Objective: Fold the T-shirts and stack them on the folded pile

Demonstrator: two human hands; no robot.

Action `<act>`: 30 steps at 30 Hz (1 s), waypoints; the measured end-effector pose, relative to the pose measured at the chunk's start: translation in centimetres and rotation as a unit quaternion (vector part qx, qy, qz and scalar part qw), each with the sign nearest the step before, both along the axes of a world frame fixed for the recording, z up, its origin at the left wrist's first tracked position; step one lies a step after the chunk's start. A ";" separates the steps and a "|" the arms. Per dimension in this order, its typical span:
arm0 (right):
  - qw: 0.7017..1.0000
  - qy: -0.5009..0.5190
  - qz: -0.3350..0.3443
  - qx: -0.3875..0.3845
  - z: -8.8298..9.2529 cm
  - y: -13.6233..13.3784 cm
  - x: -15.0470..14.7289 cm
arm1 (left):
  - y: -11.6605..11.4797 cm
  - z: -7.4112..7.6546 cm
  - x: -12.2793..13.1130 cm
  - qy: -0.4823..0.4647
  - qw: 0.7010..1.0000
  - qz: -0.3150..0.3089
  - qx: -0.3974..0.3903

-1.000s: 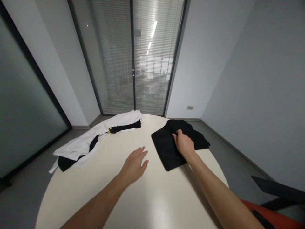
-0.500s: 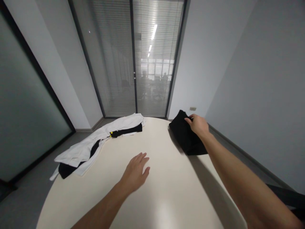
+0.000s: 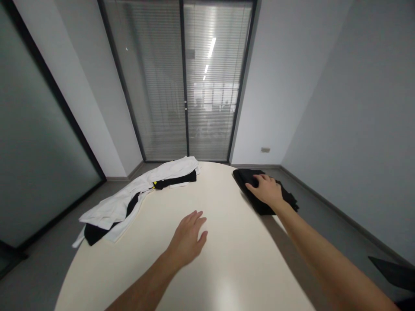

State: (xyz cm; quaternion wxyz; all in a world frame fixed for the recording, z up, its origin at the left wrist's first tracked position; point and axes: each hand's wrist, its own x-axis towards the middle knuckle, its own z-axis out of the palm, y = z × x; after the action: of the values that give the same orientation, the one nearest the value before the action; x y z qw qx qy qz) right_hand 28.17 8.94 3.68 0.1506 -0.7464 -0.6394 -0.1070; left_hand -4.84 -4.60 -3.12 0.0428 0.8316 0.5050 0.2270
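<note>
A folded black garment (image 3: 247, 176) lies at the right edge of the pale round table (image 3: 223, 242), its uneven end toward the outer rim. On top of it rests my right hand (image 3: 266, 189), fingers spread and pressing lightly on the cloth; the fingertips partly blend with the dark fabric. Over the middle of the table hovers my left hand (image 3: 188, 237), open and holding nothing, with thumb and fingers apart. White garments (image 3: 113, 207) lie in a long heap along the left edge, with black cloth (image 3: 94, 233) and a small yellow bit showing between the layers.
Beyond the table stands a glass partition (image 3: 210, 121) with blinds and dark frames. Plain walls rise on the right, with a wall socket (image 3: 265, 150) low down. Grey floor (image 3: 327, 224) surrounds the table, and a dark object (image 3: 394, 272) juts in at lower right.
My right hand has lowered the black garment's raised fold, so it now lies flatter, and the fingers have spread on top. My left hand stays nearly in place. The view shifts slightly.
</note>
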 end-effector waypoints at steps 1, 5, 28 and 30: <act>1.000 -0.016 0.016 -0.013 -0.6 -0.6 -0.7 | 0.0 0.1 0.0 0.004 1.000 0.000 -0.003; 0.996 -0.063 0.035 -0.059 -2.0 -1.9 -1.5 | -0.1 0.3 -0.1 0.011 1.000 -0.001 -0.011; 0.968 0.043 0.244 0.041 -6.8 -5.1 -7.1 | 5.7 0.3 -13.8 0.011 0.881 0.471 0.044; 0.964 0.071 0.252 0.039 -7.0 -5.2 -6.4 | 5.8 0.0 -14.1 0.009 0.871 0.490 0.033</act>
State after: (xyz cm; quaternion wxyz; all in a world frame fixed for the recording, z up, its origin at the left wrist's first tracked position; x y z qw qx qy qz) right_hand 21.73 3.79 -3.37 0.2470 -0.5601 -0.7899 -0.0376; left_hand -18.90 1.24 -3.16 -0.1058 0.4801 0.8406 0.2275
